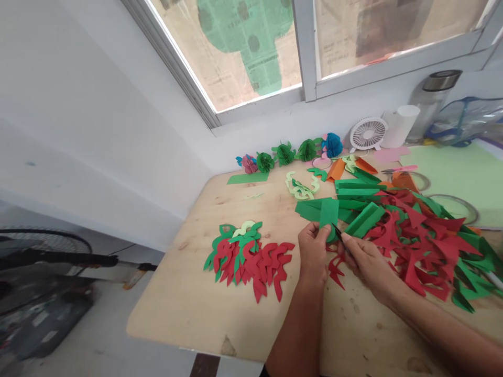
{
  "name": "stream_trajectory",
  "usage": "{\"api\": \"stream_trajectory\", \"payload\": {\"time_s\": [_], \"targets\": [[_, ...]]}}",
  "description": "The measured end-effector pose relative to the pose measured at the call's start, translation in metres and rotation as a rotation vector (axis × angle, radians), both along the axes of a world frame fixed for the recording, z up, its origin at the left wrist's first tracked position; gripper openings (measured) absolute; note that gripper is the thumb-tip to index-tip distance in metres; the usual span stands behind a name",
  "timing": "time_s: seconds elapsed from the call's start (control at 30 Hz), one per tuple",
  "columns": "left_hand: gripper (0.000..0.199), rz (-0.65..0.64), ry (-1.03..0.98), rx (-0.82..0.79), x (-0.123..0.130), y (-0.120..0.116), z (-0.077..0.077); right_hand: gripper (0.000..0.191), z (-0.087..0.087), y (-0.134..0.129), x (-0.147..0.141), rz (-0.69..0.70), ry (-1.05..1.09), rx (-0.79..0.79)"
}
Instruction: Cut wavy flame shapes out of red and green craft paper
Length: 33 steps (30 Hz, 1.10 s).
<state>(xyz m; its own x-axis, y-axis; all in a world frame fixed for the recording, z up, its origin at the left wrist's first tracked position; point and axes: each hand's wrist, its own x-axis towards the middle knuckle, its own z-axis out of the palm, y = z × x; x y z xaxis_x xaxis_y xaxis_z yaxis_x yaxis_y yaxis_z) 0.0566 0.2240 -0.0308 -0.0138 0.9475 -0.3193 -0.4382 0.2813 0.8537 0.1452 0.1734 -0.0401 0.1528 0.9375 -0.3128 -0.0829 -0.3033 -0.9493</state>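
Observation:
My left hand pinches a folded strip of green paper over the table. In my right hand is a dark-bladed pair of scissors, its tips at the lower right edge of the strip. The scissor handles are mostly hidden by my fingers. Under and beyond my hands lie more folded green strips. Red paper scraps are heaped to the right of my right hand. Curved red cut-outs and green cut-outs form a pile to the left of my left hand.
Along the wall stand green paper honeycomb shapes and a blue one. A small white fan, a bottle and pale green sheets occupy the back right. The wooden table's left edge borders a gap beside the wall.

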Motion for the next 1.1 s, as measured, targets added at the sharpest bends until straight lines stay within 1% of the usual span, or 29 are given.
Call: {"api": "stream_trajectory", "payload": {"time_s": [0.17, 0.43, 0.7, 1.1], "targets": [[0.020, -0.022, -0.012, 0.006, -0.0006, -0.0001, -0.0005, 0.046, 0.0016, 0.0017, 0.0006, 0.003, -0.029, -0.003], [0.023, 0.014, -0.018, -0.013, -0.0015, -0.0002, -0.0016, 0.045, -0.0075, 0.0031, 0.0006, -0.003, -0.003, 0.008], [0.024, -0.010, -0.039, -0.023, -0.0018, -0.0018, 0.0020, 0.047, -0.0028, 0.0032, 0.0005, -0.005, -0.037, 0.003], [0.024, 0.004, -0.046, -0.034, -0.0016, -0.0010, 0.0003, 0.046, -0.0049, 0.0024, 0.0013, 0.006, -0.056, 0.016]]}}
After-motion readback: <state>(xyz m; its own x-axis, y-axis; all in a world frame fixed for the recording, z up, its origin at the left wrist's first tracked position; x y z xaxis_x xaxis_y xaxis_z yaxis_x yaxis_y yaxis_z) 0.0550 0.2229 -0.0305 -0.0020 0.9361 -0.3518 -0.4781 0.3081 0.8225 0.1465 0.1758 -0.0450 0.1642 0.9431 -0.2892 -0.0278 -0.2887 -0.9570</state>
